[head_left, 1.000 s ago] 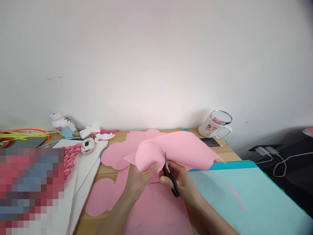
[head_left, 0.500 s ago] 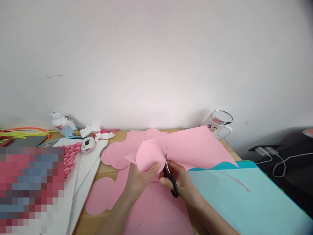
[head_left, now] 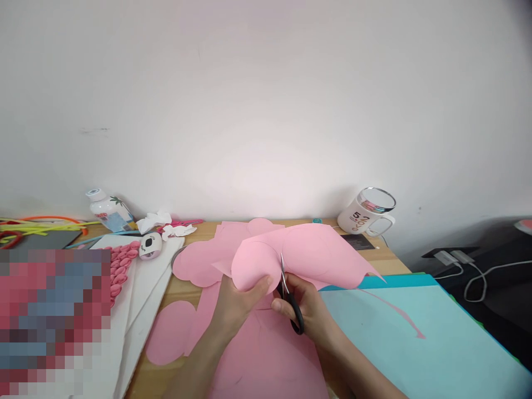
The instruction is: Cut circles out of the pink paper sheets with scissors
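- we see the left hand [head_left: 236,310] closed on the pink sheet [head_left: 320,252], thumb on top and fingers beneath, pinching a rounded lobe [head_left: 253,266] of it and holding it up off the table [head_left: 179,292].
- the right hand [head_left: 311,313] is wrapped around the black handles of the scissors [head_left: 288,296]; the blades point up and away, with their tip in the sheet right at the lobe's edge.
- we judge the cut to be partway along the curve: the lobe's near side already has a clean rounded edge, while its far side is joined to the rest of the sheet, which arches up toward the right.
- a thin pink strip [head_left: 399,315] trails across the teal paper [head_left: 419,349], which reads to us as trimmed-off waste.
- done so far, by how things lie: several rounded pink cut-outs [head_left: 195,266] lie flat on the table beyond the hands, and another [head_left: 168,332] lies to the near left.
- left, as far as we can tell: the rest of the curve, and a fair stretch of uncut sheet.
- a larger pink sheet [head_left: 266,360] lies flat under the forearms; we cannot tell whether it is marked for cutting.
- a mug [head_left: 366,215] stands well behind, by the wall.
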`<state>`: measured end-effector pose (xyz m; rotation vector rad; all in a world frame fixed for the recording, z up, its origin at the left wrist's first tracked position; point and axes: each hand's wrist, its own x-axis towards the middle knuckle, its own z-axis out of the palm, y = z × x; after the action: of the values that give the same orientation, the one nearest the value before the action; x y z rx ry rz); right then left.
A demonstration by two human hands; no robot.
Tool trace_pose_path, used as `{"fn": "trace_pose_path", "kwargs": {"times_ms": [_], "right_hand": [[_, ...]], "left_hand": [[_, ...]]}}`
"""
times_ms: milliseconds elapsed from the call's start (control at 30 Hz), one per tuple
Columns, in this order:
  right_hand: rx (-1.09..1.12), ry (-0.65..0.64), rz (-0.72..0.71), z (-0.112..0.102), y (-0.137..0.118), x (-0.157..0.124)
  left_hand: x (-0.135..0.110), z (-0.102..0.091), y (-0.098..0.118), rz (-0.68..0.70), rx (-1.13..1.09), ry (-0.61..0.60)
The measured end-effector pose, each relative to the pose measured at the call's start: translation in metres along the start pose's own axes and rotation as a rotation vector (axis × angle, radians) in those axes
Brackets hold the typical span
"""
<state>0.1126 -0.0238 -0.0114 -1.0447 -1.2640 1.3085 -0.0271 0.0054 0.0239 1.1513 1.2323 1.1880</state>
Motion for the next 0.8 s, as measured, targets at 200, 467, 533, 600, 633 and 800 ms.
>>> {"fn": "trace_pose_path", "kwargs": {"times_ms": [200, 467, 533, 600, 633, 800], "right_hand": [[-0.011, 0.007, 0.013, 0.0004, -0.0009, 0.0002], [0.009, 0.010, 0.006, 0.0010, -0.0007, 0.0005], [0.003, 0.008, 0.009, 0.0012, -0.0002, 0.0005], [-0.008, 0.011, 0.017, 0.0015, 0.0001, 0.0004], [-0.012, 0.014, 0.021, 0.0017, 0.0001, 0.0002], [-0.006, 0.018, 0.028, 0.0028, -0.0014, -0.0010]], "left_hand": [[0.0004, -0.0011, 0.0003, -0.006, 0.020, -0.026], [0.0007, -0.0012, 0.0012, -0.028, -0.008, -0.007], [0.0011, -0.0027, 0.0024, -0.071, 0.001, -0.015], [0.0014, -0.0045, 0.0043, -0.118, 0.011, -0.035], [0.0015, -0.0052, 0.0052, -0.132, 0.012, -0.047], [0.0015, -0.0062, 0.0065, -0.124, -0.008, -0.081]]}}
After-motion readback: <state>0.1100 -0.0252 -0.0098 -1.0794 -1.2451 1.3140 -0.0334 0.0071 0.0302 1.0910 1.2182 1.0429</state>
